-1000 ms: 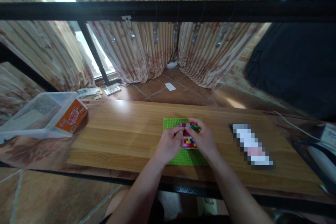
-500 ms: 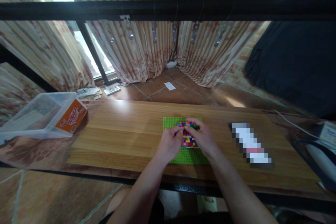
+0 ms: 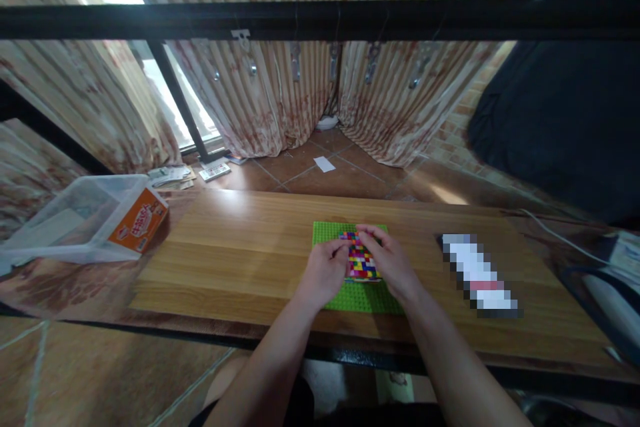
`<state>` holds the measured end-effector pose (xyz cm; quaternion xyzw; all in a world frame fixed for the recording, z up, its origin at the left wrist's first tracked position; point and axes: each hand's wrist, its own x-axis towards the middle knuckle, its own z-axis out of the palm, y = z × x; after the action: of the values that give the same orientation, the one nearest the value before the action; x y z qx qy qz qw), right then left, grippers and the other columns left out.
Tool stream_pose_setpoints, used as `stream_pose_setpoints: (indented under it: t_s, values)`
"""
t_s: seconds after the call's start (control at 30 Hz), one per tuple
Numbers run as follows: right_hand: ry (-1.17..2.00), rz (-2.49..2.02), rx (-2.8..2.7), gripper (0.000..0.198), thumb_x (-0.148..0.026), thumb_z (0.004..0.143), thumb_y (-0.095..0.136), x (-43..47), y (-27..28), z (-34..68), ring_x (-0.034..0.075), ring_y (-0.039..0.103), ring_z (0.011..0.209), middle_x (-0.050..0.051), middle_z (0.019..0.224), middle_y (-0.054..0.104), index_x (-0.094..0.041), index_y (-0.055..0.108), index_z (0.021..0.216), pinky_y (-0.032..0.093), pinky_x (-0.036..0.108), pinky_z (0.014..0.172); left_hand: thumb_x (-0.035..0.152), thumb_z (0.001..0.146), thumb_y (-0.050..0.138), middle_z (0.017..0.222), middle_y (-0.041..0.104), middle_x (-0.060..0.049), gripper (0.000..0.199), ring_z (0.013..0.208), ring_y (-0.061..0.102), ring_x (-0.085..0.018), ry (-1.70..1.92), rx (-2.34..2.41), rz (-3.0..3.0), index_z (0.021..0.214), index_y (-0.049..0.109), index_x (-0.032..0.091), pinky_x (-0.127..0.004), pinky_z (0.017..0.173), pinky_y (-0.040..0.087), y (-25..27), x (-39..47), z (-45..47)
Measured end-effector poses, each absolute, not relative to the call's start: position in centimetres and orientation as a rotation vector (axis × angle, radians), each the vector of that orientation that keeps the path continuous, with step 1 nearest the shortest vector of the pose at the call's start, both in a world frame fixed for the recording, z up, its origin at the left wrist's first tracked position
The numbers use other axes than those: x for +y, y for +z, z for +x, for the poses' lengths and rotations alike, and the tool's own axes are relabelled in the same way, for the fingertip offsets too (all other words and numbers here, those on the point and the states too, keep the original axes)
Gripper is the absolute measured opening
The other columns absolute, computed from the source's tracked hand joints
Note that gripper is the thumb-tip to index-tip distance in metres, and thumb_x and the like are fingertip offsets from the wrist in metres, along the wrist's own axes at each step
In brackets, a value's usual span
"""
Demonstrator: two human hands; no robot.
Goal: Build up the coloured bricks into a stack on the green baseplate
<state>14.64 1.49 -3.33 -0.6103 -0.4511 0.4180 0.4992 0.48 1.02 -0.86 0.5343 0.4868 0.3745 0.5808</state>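
Note:
A block of many-coloured toy bricks [image 3: 364,268] sits over a green studded baseplate [image 3: 356,299]. My left hand [image 3: 326,272] is closed at the block's left side, thumb and forefinger pinched against its edge. From the right, my right hand [image 3: 391,259] curls over the block, its fingertips at the far edge and its thumb on the top. Both hands cover parts of the block's sides. Whether a loose brick is between my fingertips is too small to make out.
The baseplate lies on a wooden table [image 3: 240,247]. A clear plastic bin [image 3: 75,250] with an orange label stands at the left. To the right lies a dark-edged flat object [image 3: 477,277], blurred by pixelation. A black bar [image 3: 310,19] crosses above the table.
My right thumb and fingers have shifted a little on the block, baring more of its coloured top. My left hand stays pinched at the left edge.

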Motion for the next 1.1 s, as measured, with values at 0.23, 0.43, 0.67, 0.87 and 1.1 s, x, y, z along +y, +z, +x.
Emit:
stream_pose_setpoints:
  t_s: [0.23,0.43,0.67,0.87,1.1]
  values:
    - [0.854,-1.605,-1.210,0.039,-0.050,0.075,0.064,1.9,-3.7,14.4,0.023,0.066,0.092,0.006,0.103,0.073,-0.022,0.070,0.103,0.049,0.040,0.087,0.027,0.084,0.049,0.049,0.050,0.004,0.029,0.047,0.040,-0.009,0.916,1.126,1.264,0.088,0.074,0.014,-0.021,0.049,0.032,-1.3,1.2,0.2]
    - [0.766,-1.629,-1.286,0.040,-0.049,0.076,0.063,1.7,-3.5,14.2,0.022,0.066,0.089,0.007,0.099,0.073,-0.020,0.070,0.102,0.049,0.039,0.084,0.026,0.083,0.048,0.049,0.049,0.005,0.028,0.046,0.039,-0.008,0.926,1.095,1.266,0.084,0.073,0.014,-0.021,0.047,0.031,-1.7,1.3,0.1]
    - [0.752,-1.603,-1.321,0.038,-0.047,0.079,0.061,1.8,-3.8,14.2,0.023,0.066,0.092,0.007,0.102,0.072,-0.020,0.069,0.104,0.048,0.041,0.088,0.022,0.080,0.056,0.047,0.048,0.004,0.017,0.041,0.035,-0.005,0.978,1.081,0.968,0.078,0.069,0.012,-0.018,0.042,0.025,-0.6,1.1,0.1]
    - [0.406,-1.552,-1.346,0.038,-0.043,0.084,0.059,0.8,-3.0,14.1,0.025,0.059,0.109,0.013,0.115,0.064,-0.018,0.066,0.111,0.045,0.045,0.097,0.019,0.087,0.052,0.055,0.047,0.005,0.017,0.038,0.026,-0.001,1.011,0.727,0.299,0.088,0.066,0.009,-0.013,0.036,0.020,2.0,1.2,-1.7]
    - [0.190,-1.289,-1.462,0.016,-0.029,0.092,0.052,-1.3,-0.4,13.5,0.020,0.063,0.094,0.005,0.097,0.067,-0.025,0.068,0.094,0.050,0.037,0.087,0.039,0.093,0.046,0.086,0.065,-0.014,0.040,0.078,0.063,-0.014,1.050,0.636,0.077,0.092,0.066,0.005,-0.022,0.074,0.055,2.8,1.3,-1.5]
